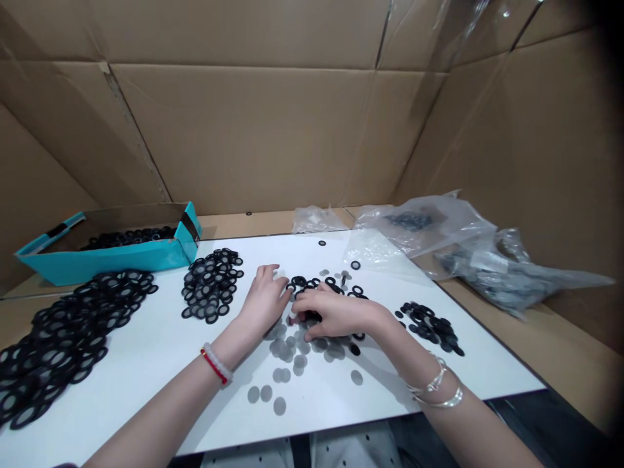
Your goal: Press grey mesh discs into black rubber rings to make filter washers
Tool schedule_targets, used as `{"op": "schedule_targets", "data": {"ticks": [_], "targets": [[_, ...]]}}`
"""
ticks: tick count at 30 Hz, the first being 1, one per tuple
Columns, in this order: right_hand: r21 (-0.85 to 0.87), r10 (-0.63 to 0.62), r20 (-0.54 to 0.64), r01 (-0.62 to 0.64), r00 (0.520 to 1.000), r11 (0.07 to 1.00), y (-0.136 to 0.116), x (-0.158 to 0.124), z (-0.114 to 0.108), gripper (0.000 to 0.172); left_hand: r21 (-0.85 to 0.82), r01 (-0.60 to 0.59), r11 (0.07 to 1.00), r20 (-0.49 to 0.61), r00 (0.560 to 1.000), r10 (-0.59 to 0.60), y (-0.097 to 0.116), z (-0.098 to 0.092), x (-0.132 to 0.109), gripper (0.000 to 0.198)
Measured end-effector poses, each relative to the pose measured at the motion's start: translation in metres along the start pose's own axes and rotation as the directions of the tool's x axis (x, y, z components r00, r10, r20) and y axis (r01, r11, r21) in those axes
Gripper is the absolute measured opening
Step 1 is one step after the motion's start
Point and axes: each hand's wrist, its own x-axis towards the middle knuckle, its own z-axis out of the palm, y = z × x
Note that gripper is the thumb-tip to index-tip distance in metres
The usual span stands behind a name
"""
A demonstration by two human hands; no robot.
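Note:
Over the middle of a white board, my left hand [264, 298] rests with its fingers apart beside a pile of black rings [305, 282]; I see nothing in it. My right hand [327, 313] is curled over the same pile, with black rings showing between thumb and fingers. Its palm side is hidden. Thin grey translucent discs [287, 348] lie scattered below and between the hands, some overlapping. A small black disc [355, 350] lies under the right wrist.
At left, a heap of black rings with grey centres [73, 331] and a smaller heap [210, 286] lie near a blue box [117, 259] holding more rings. Black pieces [431, 325] lie at right. Plastic bags [507, 276] stand beyond the board's right edge. Cardboard walls [253, 130] surround it.

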Motion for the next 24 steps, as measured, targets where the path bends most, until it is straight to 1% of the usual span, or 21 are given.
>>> {"op": "schedule_targets", "data": {"ticks": [5,7,9,11,13,15,18,21,24], "targets": [[-0.031,-0.033,0.006,0.033,0.999,0.999,0.002,0.0,0.004,0.013,-0.164,0.05,0.985,-0.035,0.998,-0.057,0.0,-0.003,0.001,0.011],[-0.031,-0.035,0.019,0.036,0.999,0.999,0.001,0.0,0.004,0.011,-0.271,0.091,0.958,-0.034,0.994,-0.104,0.001,-0.006,0.001,0.007],[-0.015,-0.027,0.026,0.027,0.999,1.0,0.0,0.0,0.003,0.011,-0.438,0.148,0.887,-0.003,0.986,-0.167,0.002,-0.009,0.001,0.003],[0.013,-0.02,0.018,0.02,1.0,1.0,-0.003,-0.001,0.001,0.01,-0.612,0.21,0.762,0.064,0.974,-0.218,0.003,-0.012,0.001,0.01],[0.057,-0.014,-0.012,0.014,1.0,0.998,-0.006,-0.001,-0.002,0.008,-0.723,0.259,0.64,0.133,0.962,-0.239,0.004,-0.015,-0.001,0.018],[0.131,0.003,-0.066,0.006,0.998,0.991,-0.01,-0.001,-0.005,0.007,-0.769,0.289,0.571,0.171,0.952,-0.252,0.005,-0.018,-0.002,0.018],[0.239,0.051,-0.179,-0.007,0.983,0.971,-0.015,0.0,-0.009,0.008,-0.804,0.312,0.506,0.186,0.94,-0.284,0.005,-0.02,-0.003,0.013],[0.271,0.089,-0.287,-0.008,0.954,0.962,-0.016,0.002,-0.01,0.007,-0.846,0.332,0.416,0.201,0.923,-0.328,0.007,-0.022,-0.004,0.016],[0.289,0.132,-0.34,-0.031,0.931,0.957,-0.013,0.005,-0.008,0.006,-0.865,0.369,0.342,0.244,0.902,-0.355,0.01,-0.023,-0.005,0.016]]}}
